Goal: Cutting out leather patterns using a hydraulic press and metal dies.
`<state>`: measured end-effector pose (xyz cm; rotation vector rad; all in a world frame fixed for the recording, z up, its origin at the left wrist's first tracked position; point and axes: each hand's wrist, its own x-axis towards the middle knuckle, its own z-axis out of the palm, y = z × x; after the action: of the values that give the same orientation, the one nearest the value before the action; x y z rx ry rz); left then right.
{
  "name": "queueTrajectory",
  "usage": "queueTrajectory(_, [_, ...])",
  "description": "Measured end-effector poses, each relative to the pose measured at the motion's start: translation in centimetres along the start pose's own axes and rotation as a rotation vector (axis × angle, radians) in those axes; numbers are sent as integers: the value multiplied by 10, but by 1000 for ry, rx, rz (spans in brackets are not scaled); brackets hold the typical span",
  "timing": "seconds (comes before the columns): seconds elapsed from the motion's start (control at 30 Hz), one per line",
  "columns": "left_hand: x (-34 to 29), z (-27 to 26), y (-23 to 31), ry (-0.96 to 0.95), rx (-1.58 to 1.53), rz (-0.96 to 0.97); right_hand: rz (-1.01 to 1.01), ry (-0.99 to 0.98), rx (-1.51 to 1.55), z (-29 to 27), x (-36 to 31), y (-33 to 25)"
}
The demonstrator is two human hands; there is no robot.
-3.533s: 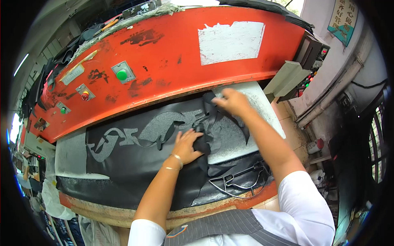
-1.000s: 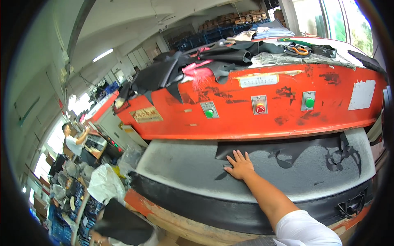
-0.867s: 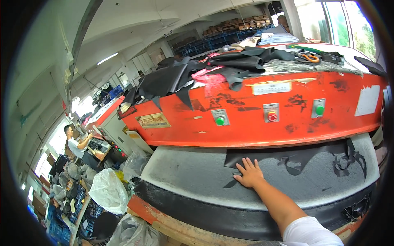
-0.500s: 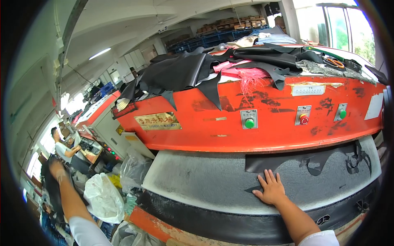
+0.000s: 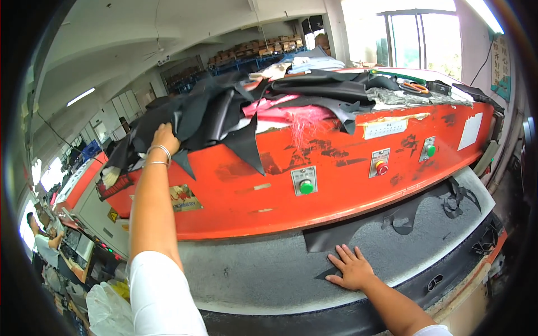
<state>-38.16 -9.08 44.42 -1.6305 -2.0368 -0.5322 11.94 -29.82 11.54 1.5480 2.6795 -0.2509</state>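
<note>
My left hand (image 5: 166, 139), with bangles at the wrist, is raised to the front edge of a heap of black leather (image 5: 218, 115) on top of the red machine. Its fingers are closed on a black sheet there, partly hidden by folds. My right hand (image 5: 352, 270) lies flat with fingers spread on the grey cutting board (image 5: 252, 274), holding nothing. Just beyond its fingertips is a cut-out black leather remnant (image 5: 328, 239) with a curved edge. A small pointed black scrap (image 5: 326, 274) lies beside the thumb.
The red machine front (image 5: 241, 196) overhangs the board and carries a green button (image 5: 306, 187), a red knob (image 5: 381, 168) and another green button (image 5: 430, 150). Orange-handled scissors (image 5: 414, 87) and pink material (image 5: 280, 109) lie on top. White plastic bags (image 5: 109, 308) stand lower left; a person (image 5: 47, 246) works beyond.
My left hand has swung from the low left up to the leather heap, whose folds have shifted. The view has turned rightward. My right hand stays flat on the board.
</note>
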Motion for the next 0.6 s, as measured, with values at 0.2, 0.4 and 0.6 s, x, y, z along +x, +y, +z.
queueTrajectory(0.2, [0, 2, -26, 271, -408, 287, 5, 136, 39, 1, 21, -3])
queueTrajectory(0.4, [-174, 95, 92, 725, -1006, 266, 31, 133, 53, 6, 22, 41])
queueTrajectory(0.6, [-339, 199, 212, -386, -1441, -398, -88, 125, 164, 21, 31, 25])
